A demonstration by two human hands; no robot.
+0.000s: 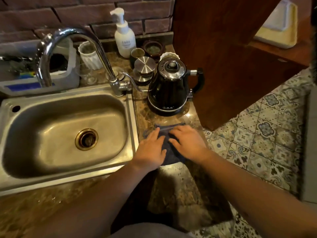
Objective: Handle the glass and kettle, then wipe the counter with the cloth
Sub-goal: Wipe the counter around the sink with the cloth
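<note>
Just below the middle of the frame, both hands lie flat on a dark blue-grey folded cloth spread on the brown speckled stone counter, in the narrow strip between the stainless steel sink on the left and the counter's edge on the right. The left hand presses on the cloth's left part with fingers straight and slightly spread, gripping nothing, only bearing down through the palm; the right hand does likewise on the right part, fingers pointing toward the upper left. Open palms suit wiping, since they spread the pressure and keep the fabric flat against the stone. A wet sheen shows on the counter just above the cloth, which is probably why it lies there. The black gooseneck kettle with a shiny metal lid sits upright on its round base above the hands, near but apart from the cloth, its thin spout reaching left toward the chrome tap. A clear drinking glass seems to stand behind the tap in the upper left, though it is hard to make out. Judging by this, the wiping step is under way.
</note>
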